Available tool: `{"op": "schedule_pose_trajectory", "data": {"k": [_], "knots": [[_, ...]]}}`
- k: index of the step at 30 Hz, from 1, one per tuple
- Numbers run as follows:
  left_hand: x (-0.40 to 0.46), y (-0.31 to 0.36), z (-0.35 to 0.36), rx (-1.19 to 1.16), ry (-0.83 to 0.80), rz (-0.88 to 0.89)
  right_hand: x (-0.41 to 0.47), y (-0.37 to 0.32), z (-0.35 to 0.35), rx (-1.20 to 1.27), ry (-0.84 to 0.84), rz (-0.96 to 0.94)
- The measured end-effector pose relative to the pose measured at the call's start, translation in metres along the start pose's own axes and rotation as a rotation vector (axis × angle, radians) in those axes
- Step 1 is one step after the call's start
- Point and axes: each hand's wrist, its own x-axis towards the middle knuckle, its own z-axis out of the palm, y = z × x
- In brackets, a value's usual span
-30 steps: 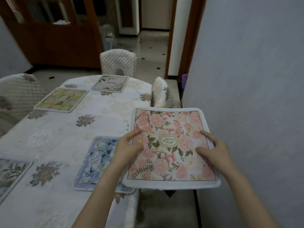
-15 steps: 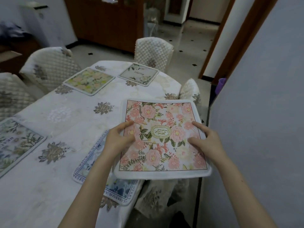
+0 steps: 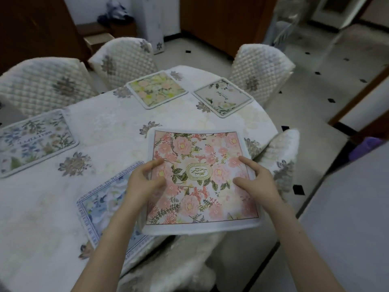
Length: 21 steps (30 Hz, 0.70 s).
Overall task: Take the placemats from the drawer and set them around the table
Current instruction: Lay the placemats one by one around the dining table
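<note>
Holding the pink floral placemat (image 3: 202,180) flat w/ both hands, out over the table (image 3: 117,131) edge at 5 o'clock. My left hand (image 3: 143,184) clamps its left edge, thumb on top, fingers (image 3: 155,163) curled onto the print. My right hand (image 3: 257,182) takes the right edge the same way, index finger on top & thumb lying across the flowers. Gold oval label reads "GARDEN", between my hands. Mat's near left corner overlaps the blue placemat (image 3: 103,203), which lies on the table at 7 o'clock. Three more mats are laid: blue-green one (image 3: 33,142) at 9 o'clock, yellow one (image 3: 156,89) at 11 o'clock, grey-white one (image 3: 223,96) at 1 o'clock. Quilted chairs (image 3: 261,66) ring the far side; another chair (image 3: 280,157) sits at 3 o'clock, just beside the held mat.
</note>
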Motion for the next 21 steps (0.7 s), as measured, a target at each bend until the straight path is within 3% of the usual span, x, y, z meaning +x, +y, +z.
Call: {"op": "schedule_pose_trajectory", "data": {"k": [7,13,21], "knots": [[0.008,-0.002,0.017,0.000,0.109,-0.009,0.059,-0.001,-0.012,-0.060,-0.185,-0.083],[0.033,-0.012,0.018,0.026,0.080,0.005,0.101,0.000,-0.003,-0.101,-0.214,-0.135],[0.077,-0.003,0.067,0.038,0.206,-0.027,0.183,0.000,-0.023,-0.113,-0.290,-0.158]]}}
